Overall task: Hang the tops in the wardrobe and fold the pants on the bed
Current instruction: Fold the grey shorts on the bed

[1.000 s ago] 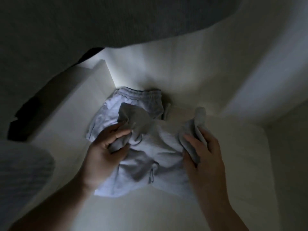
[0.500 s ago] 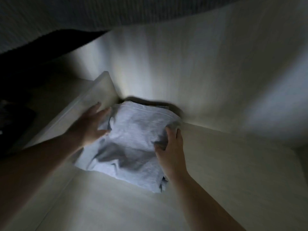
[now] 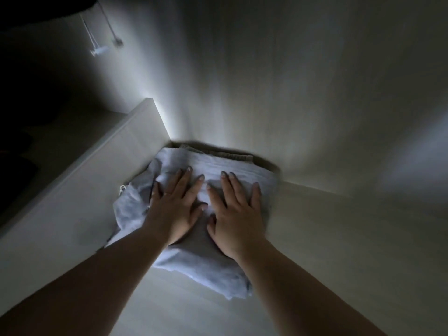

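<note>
Left hand (image 3: 178,207) flat on pants (image 3: 213,267), divider (image 3: 101,170) alongside.

A folded pair of pale grey cotton pants (image 3: 218,270) lies on a pale wooden wardrobe shelf (image 3: 339,263), pushed into its far left corner against the upright side panel (image 3: 101,170) and the back wall (image 3: 266,81). The left hand (image 3: 178,207) and right hand (image 3: 238,214) rest flat, side by side, on top of the pants. Behind them, a second folded ribbed garment (image 3: 232,156) sits against the back wall, while two thin cords (image 3: 97,44) hang above the far left.

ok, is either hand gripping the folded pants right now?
No, the left hand and right hand both lie flat, fingers straight, pressing on the folded pants.
</note>
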